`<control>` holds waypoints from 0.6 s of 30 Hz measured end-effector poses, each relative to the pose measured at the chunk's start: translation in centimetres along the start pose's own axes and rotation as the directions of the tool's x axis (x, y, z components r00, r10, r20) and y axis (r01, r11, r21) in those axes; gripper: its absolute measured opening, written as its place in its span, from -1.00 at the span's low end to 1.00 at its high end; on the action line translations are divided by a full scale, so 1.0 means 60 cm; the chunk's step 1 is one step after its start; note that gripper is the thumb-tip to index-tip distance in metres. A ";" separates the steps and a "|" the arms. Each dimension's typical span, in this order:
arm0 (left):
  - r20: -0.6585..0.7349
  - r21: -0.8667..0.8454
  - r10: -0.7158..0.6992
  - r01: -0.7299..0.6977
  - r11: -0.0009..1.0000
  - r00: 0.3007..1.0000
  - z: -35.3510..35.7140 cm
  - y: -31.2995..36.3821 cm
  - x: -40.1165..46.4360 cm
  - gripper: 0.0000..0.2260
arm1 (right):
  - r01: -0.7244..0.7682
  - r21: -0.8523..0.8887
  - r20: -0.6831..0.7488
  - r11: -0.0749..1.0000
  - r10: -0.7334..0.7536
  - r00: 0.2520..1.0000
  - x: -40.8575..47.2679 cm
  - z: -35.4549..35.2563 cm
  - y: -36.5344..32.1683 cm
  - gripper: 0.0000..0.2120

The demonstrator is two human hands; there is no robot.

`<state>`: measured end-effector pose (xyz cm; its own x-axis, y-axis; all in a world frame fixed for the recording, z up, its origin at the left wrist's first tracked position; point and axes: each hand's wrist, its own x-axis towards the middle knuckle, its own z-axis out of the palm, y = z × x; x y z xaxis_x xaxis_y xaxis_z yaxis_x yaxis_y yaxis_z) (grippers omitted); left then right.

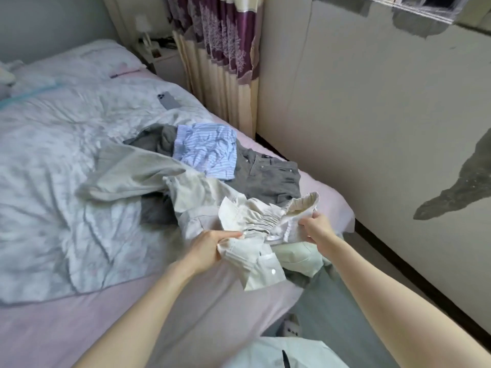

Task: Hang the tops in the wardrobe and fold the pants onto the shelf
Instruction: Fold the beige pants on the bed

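Observation:
A pile of clothes lies on the bed's near right corner. Both my hands grip cream pants (255, 216) by their elastic waistband, just above the pile: my left hand (206, 249) pinches the left end and my right hand (317, 225) holds the right end. Behind them lie dark grey pants (268, 173) with a crumpled blue striped garment (206, 150) on top. A pale grey-beige garment (132, 171) spreads out to the left. A white garment (263, 266) with a button hangs below my left hand.
The bed has a pink sheet (79, 322) and a rumpled pale floral quilt (53, 155). A phone (168, 100) lies on the quilt further back. A worn wall (372, 128) runs along the right, with a narrow floor gap. Purple patterned curtains (220, 43) hang beyond.

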<state>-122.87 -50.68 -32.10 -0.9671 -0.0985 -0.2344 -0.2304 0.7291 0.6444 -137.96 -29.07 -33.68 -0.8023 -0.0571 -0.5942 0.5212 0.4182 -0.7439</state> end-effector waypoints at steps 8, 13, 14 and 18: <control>-0.233 -0.143 -0.062 0.028 0.989 0.970 0.077 0.047 -0.180 -0.68 | 0.173 -0.437 -0.104 0.883 -0.240 0.965 -0.112 -0.069 0.164 -0.86; -0.335 -0.264 -0.175 0.086 0.961 0.926 0.144 0.108 -0.279 -0.67 | 0.673 -0.529 0.242 0.517 -0.668 0.704 -0.206 -0.134 0.230 -0.73; -0.352 -0.261 -0.209 0.119 0.958 0.912 0.160 0.118 -0.296 -0.71 | 0.714 -0.511 0.300 0.479 -0.679 0.670 -0.224 -0.144 0.241 -0.68; -0.277 -0.174 -0.241 0.198 0.965 0.930 0.224 0.168 -0.368 -0.74 | 0.647 -0.437 0.343 0.625 -0.549 0.762 -0.287 -0.183 0.295 -0.85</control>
<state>-102.37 -32.05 -30.23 -0.8741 -0.4544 -0.1717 -0.4323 0.5663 0.7018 -118.15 -10.76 -33.26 -0.7976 -0.5846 -0.1488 -0.3209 0.6200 -0.7160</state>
